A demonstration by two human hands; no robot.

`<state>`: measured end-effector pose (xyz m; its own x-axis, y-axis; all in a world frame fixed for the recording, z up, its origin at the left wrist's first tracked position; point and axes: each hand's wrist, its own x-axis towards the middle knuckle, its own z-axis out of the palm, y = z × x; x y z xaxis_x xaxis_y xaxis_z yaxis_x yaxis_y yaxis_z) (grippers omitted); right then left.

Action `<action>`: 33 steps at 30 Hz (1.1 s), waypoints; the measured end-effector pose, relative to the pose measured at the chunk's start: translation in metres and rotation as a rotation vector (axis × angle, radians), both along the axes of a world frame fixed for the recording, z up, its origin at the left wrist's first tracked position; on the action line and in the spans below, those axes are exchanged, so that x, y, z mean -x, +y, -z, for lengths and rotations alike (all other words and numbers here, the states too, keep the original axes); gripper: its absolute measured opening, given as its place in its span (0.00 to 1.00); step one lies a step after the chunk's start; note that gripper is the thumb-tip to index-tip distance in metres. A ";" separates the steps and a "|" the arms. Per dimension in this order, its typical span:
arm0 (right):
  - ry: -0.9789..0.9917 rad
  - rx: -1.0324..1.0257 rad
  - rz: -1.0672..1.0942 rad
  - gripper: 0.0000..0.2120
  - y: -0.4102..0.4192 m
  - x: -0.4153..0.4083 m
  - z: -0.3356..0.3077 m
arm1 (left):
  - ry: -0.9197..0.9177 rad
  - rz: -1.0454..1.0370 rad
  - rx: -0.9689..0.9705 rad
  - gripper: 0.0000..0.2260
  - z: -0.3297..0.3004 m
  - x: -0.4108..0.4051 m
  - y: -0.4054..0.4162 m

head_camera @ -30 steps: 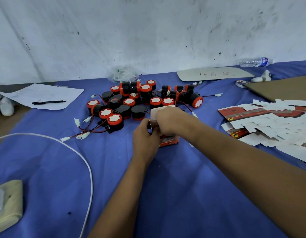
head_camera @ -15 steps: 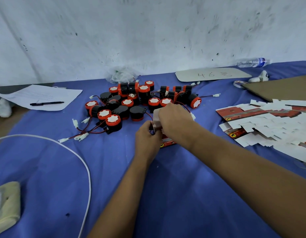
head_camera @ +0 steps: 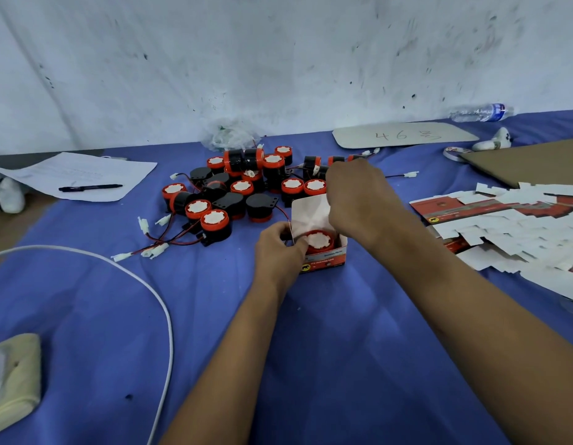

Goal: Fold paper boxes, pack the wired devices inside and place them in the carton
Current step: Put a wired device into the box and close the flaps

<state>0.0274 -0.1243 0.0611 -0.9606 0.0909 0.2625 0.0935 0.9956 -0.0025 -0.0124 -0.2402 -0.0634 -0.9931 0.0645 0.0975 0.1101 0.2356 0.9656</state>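
Note:
A small red and white paper box [head_camera: 327,256] stands on the blue cloth with its top open and its white lid flap [head_camera: 309,213] raised at the back. Inside it sits one wired device [head_camera: 319,241], red-rimmed with a white face. My left hand [head_camera: 277,248] pinches the box's left edge. My right hand [head_camera: 356,194] holds the raised flap at its right side, fingers curled. Behind the box lies a pile of several black and red wired devices [head_camera: 233,191] with red wires and white plugs.
A spread of flat unfolded boxes [head_camera: 510,232] lies at the right, with a brown cardboard sheet [head_camera: 529,162] behind it. A paper with a pen [head_camera: 89,187] is at the left. A white cable [head_camera: 163,313] curves across the cloth. A water bottle [head_camera: 481,113] lies by the wall.
My right hand has lifted off the box top and moved back and right with the flap. The box now stands open, showing the device inside. My left hand stayed at the left edge.

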 end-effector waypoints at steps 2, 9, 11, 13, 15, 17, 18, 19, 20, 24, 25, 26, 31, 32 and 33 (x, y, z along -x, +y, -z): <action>0.006 0.044 -0.045 0.04 -0.004 0.007 0.008 | -0.004 0.002 0.004 0.07 -0.002 0.000 0.000; 0.023 0.050 -0.029 0.10 -0.009 0.007 0.038 | 0.018 -0.003 0.029 0.06 -0.002 0.001 0.001; 0.057 0.035 -0.027 0.10 -0.011 0.007 0.045 | 0.026 0.004 0.038 0.07 -0.003 0.000 0.002; 0.082 0.047 -0.027 0.10 -0.014 0.007 0.051 | 0.025 0.006 0.050 0.07 -0.004 0.000 0.002; 0.090 0.058 -0.014 0.10 -0.018 0.008 0.057 | 0.021 0.003 0.055 0.05 -0.005 0.000 0.002; 0.085 0.063 -0.010 0.10 -0.024 0.008 0.063 | 0.011 0.007 0.072 0.05 -0.008 0.000 0.003; 0.074 0.063 -0.004 0.09 -0.026 0.008 0.066 | 0.005 0.012 0.087 0.05 -0.009 0.000 0.003; 0.066 0.060 0.002 0.09 -0.028 0.006 0.068 | 0.002 0.017 0.098 0.05 -0.009 0.000 0.003; 0.061 0.044 0.005 0.09 -0.029 0.006 0.069 | 0.002 0.019 0.103 0.06 -0.009 0.000 0.003; 0.054 0.051 -0.018 0.09 -0.027 0.008 0.073 | 0.017 0.031 0.115 0.09 -0.009 0.000 0.001; 0.040 0.073 -0.029 0.09 -0.026 0.009 0.073 | 0.019 0.035 0.117 0.10 -0.009 0.001 0.000; 0.026 0.083 -0.038 0.09 -0.025 0.010 0.073 | 0.020 0.036 0.118 0.10 -0.008 0.001 0.000; -0.093 0.043 -0.120 0.07 -0.016 0.013 0.074 | 0.075 0.032 0.145 0.08 -0.003 0.002 0.001; -0.141 0.052 -0.132 0.07 -0.013 0.014 0.073 | 0.089 0.038 0.155 0.08 -0.002 0.002 0.001; -0.196 0.079 -0.145 0.10 -0.011 0.015 0.071 | 0.100 0.040 0.171 0.07 -0.002 0.002 0.001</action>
<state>0.0127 -0.1351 -0.0101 -0.9969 -0.0390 0.0680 -0.0442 0.9961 -0.0766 -0.0145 -0.2396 -0.0610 -0.9754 0.1279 0.1795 0.2158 0.3891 0.8955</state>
